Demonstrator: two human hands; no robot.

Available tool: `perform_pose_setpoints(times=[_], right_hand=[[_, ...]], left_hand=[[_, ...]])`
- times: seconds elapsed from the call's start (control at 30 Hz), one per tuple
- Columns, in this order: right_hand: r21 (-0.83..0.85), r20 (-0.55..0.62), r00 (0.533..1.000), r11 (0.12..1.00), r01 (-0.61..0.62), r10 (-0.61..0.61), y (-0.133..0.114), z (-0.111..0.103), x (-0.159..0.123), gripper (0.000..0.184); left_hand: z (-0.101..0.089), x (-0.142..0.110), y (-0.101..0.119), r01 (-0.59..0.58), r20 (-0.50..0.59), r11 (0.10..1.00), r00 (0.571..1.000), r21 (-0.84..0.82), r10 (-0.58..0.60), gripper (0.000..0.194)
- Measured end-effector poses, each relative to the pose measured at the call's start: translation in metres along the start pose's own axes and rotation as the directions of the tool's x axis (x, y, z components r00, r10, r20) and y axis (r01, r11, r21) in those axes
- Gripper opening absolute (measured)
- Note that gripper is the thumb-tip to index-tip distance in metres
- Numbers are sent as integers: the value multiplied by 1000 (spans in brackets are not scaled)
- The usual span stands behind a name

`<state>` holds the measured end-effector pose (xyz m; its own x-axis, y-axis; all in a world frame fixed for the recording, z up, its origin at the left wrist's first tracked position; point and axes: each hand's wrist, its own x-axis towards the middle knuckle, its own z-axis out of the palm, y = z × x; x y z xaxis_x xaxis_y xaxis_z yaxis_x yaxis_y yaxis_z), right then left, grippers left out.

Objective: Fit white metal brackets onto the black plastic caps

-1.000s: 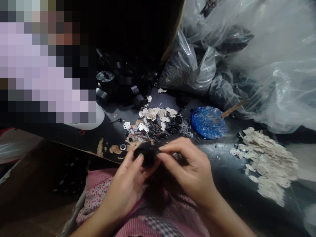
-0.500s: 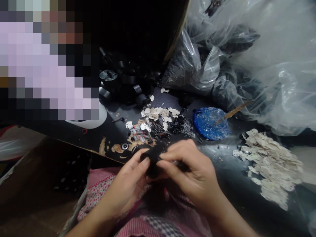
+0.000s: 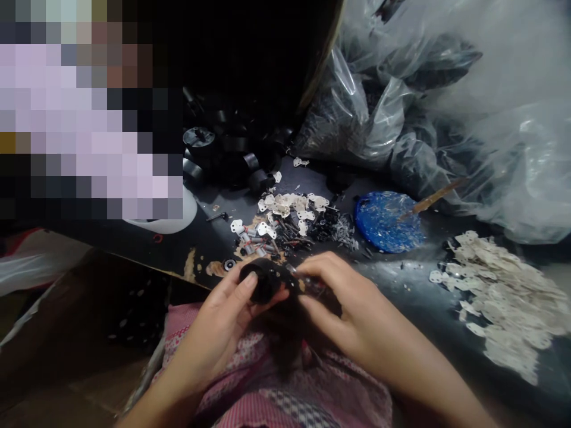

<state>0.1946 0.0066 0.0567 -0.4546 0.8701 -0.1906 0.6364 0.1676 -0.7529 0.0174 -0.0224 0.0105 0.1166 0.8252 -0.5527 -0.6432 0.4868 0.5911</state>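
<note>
Curling round cylinder [image 3: 266, 286] — left fingers [image 3: 246, 289]

No legible text, label, brand, number or sign appears on any surface.

There is one held black cylinder [image 3: 263, 282], one blue dish [image 3: 366, 229] and one brown stick [image 3: 435, 197].
</note>
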Motion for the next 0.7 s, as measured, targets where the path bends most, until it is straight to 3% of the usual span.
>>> perform_pose_setpoints(times=[0.13,0.27,0.47,0.53,0.63,0.7], right_hand=[[100,73,997,995,27,-35,1,-4,1,16],[193,152,987,978,-76,47,4,-6,2,23],[345,265,951,905,-247,159,6,-11,-4,29],[493,349,926,812,-313,145,6,-13,-9,29],[690,532,847,578,-435,1,7,-11,-14,34],[736,561,826,491,-465,-58,8,-7,-15,36]], left_hand=[[-5,1,1,2,15,994,1000,112,-4,18],[-11,5,-1,4,32,970,999,243,-12,23],[-16,7,9,-185,153,805,981,564,118,19],[-19,1,16,-284,217,753,957,594,190,19],[-23,-8,25,-441,335,730,893,523,300,25],[-21,-12,25,-452,308,766,888,457,341,35]])
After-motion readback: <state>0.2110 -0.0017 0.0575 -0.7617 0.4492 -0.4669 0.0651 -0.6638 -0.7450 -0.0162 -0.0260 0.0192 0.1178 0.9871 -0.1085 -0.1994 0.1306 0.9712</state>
